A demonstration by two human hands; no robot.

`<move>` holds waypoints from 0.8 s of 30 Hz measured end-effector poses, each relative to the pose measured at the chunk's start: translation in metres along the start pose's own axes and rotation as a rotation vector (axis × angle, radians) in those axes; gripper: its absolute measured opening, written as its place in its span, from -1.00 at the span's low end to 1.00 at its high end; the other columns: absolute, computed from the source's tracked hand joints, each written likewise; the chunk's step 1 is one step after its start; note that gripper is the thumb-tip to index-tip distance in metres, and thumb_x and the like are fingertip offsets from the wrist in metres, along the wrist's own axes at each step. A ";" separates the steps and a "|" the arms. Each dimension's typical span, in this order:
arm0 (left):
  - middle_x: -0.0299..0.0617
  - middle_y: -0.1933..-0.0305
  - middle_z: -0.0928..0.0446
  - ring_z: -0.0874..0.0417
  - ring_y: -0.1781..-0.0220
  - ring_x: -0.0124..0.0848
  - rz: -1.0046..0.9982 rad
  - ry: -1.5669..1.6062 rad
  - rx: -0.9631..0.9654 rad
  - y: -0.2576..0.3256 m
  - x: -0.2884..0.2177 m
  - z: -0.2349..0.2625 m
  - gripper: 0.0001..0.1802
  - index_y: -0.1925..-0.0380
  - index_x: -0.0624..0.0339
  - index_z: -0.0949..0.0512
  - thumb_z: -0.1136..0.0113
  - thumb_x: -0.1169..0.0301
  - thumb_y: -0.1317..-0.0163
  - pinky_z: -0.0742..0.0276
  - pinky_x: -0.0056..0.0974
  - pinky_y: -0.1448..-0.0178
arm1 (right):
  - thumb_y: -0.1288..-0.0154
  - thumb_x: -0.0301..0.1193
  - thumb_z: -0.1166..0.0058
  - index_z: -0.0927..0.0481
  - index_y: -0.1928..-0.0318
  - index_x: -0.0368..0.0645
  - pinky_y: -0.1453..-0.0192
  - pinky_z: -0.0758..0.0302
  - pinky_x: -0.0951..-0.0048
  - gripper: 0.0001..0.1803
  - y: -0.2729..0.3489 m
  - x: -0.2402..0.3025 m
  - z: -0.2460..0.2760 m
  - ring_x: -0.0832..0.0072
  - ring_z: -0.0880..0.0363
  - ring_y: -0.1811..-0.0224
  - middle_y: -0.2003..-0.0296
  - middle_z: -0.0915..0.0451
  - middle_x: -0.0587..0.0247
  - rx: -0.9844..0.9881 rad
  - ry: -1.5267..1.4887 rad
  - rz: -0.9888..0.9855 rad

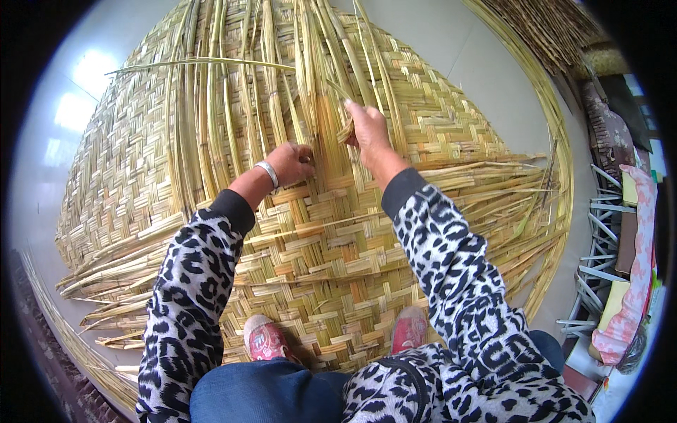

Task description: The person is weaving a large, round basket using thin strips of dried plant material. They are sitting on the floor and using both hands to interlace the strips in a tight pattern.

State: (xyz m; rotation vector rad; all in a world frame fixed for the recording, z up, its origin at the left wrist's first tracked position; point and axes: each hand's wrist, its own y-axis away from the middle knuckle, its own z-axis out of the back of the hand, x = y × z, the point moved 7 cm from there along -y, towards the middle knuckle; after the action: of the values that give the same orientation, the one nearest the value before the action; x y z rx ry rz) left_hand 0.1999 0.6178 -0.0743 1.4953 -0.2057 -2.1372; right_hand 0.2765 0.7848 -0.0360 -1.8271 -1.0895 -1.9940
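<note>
A large half-woven mat (317,268) of split yellow-green reed strips spreads under me, in a diagonal weave. My right hand (369,132) is closed on a few reed strips (345,131), bent back near the fingers, with an end rising past the thumb. Just left of it and lower, my left hand (290,163) is curled low over the weave; what its fingers hold, if anything, is hidden. Between the hands the strips are blurred. Long loose strips (204,120) run lengthwise over the far part of the mat, and one thin strip (211,60) lies across them.
Unwoven strip ends (493,197) fan out at the right, more (120,282) at the left. A long bundle of reeds (560,176) curves along the right. Beyond it stand a metal rack (599,233) and a pink cloth (631,275). My red shoes (266,338) rest on the mat.
</note>
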 end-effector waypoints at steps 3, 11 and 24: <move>-0.22 0.21 -0.69 -0.61 0.19 -0.49 0.017 -0.011 0.009 0.004 -0.010 0.002 -0.70 0.11 0.31 -0.62 -0.29 0.51 -0.12 -0.55 -0.32 0.02 | -0.28 -0.10 -0.20 -0.47 0.30 -0.09 0.54 -0.43 0.52 -0.66 -0.009 -0.008 0.010 0.64 -0.43 0.58 0.53 -0.43 0.44 -0.229 0.137 0.064; -0.06 0.08 -0.64 -0.61 0.11 -0.33 -0.050 0.258 -0.066 0.018 -0.033 0.010 -0.45 -0.01 0.30 -0.56 -0.48 0.24 -0.08 -0.56 -0.27 0.01 | -0.28 -0.20 -0.14 -0.55 -0.06 -0.32 0.19 -0.59 0.19 -0.52 -0.030 0.046 -0.012 0.16 -0.69 0.29 0.22 -0.66 -0.15 -0.122 0.949 0.469; 0.03 0.16 -0.69 -0.73 0.29 -0.31 0.044 0.220 -0.384 0.021 -0.031 0.022 -0.49 -0.04 0.45 -0.56 -0.36 0.27 -0.21 -0.66 -0.29 0.17 | -0.38 -0.08 -0.05 -0.62 0.03 -0.15 0.09 -0.53 0.16 -0.60 0.000 0.046 0.005 -0.02 -0.64 0.16 0.25 -0.66 -0.15 -0.026 1.050 0.442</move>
State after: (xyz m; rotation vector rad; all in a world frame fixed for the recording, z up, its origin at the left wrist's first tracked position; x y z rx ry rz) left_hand 0.1943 0.6110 -0.0317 1.4619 0.2353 -1.8301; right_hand 0.2714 0.8022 0.0064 -0.6670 -0.2966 -2.1678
